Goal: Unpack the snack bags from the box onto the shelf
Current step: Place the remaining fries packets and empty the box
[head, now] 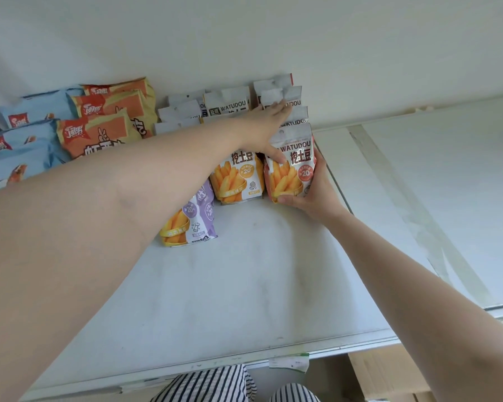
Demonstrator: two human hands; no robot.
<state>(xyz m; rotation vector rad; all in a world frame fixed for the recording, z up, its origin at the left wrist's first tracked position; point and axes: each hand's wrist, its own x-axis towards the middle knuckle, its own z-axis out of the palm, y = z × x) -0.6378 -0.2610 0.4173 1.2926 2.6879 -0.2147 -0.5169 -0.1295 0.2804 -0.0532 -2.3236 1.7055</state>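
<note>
Right hand (311, 195) grips a red-trimmed WATUDOU fries bag (291, 163) from its right side and bottom, thumb curled under the lower edge, fingers wrapped behind; bag stands upright at the right end of the white shelf (244, 285), touching the bags behind it. Left hand (266, 127) reaches over from the left, fingers straight and together, laid flat on the tops of the far bags in the same row (282, 95), thumb pressing the front of the held bag. Just left stands an orange-trimmed fries bag (238, 178), and nearer left a purple-trimmed one (195, 219), tilted. More white-topped bags sit behind them. Far left: orange snack bags (105, 123) and blue ones (26, 134), stacked leaning. Striped clothing (215, 384) at near edge. Box not visible.
</note>
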